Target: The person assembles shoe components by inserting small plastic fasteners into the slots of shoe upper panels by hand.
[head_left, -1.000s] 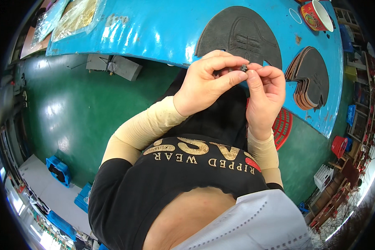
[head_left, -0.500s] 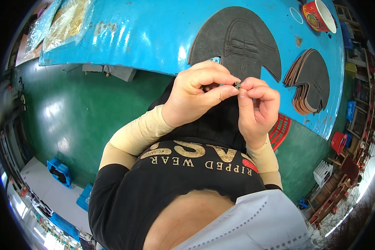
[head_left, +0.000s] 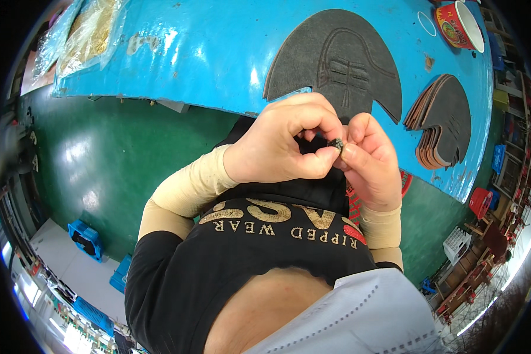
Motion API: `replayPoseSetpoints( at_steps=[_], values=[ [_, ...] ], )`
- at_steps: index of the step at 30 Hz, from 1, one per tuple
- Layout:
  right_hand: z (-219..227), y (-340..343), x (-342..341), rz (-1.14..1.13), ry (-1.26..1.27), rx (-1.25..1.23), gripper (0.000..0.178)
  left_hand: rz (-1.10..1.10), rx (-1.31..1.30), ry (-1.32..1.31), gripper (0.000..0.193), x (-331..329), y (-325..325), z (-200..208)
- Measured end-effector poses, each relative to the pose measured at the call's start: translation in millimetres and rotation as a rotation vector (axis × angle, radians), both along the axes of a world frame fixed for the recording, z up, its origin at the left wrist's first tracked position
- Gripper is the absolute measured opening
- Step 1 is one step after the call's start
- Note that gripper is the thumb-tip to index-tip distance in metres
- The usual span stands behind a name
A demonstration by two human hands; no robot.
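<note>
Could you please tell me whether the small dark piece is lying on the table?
No, the left hand pinches the dark piece between thumb and finger.

the left hand (head_left: 274, 144) pinches a small dark knobbly piece (head_left: 336, 143) between thumb and forefinger, the right hand (head_left: 376, 165) bent close beside it. beyond them, the blue worktop (head_left: 218, 53) carries a large dark cut-out panel (head_left: 360, 53), a fanned stack of panels (head_left: 451, 121), a red-sided bowl (head_left: 450, 26) and clear plastic packaging (head_left: 92, 38).

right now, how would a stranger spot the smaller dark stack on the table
Find the blue table, then its right-hand side, below the red-and-white tub in the picture. The stack of dark pieces there shows fanned, brown-edged layers; the bigger dark piece to its left shows no such fan.
</note>
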State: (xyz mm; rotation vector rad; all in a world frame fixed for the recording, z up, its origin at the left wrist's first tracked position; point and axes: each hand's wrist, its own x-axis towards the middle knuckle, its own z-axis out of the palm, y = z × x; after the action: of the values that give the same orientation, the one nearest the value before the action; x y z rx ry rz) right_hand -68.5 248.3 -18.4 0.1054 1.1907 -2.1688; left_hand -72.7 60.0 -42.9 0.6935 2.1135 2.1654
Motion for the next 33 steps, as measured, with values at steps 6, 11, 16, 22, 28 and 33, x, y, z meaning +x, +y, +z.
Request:
replayPoseSetpoints(
  at_steps=[6,11,16,22,28,33],
  values=[
    [1,7,-39,-0.29,0.747,0.547,0.021,0.09,-0.06,0.067,0.016,-13,-6,6],
    [-17,14,-80,-0.192,1.235,1.168,0.019,0.173,-0.415,0.413,0.024,-27,1,1],
    [-24,13,-86,-0.089,1.33,1.14,0.02,0.129,-0.478,0.398,0.025,-25,5,-4],
    [-25,15,-88,-0.038,1.39,1.19,0.017,0.142,-0.552,0.447,0.023,-27,9,-5],
    [-23,16,-89,-0.018,1.442,1.198,0.021,0.177,-0.679,0.579,0.02,-42,24,-7],
    [-23,17,-83,-0.04,1.536,1.251,0.022,0.15,-0.882,0.64,0.019,-44,27,-4]
  ],
)
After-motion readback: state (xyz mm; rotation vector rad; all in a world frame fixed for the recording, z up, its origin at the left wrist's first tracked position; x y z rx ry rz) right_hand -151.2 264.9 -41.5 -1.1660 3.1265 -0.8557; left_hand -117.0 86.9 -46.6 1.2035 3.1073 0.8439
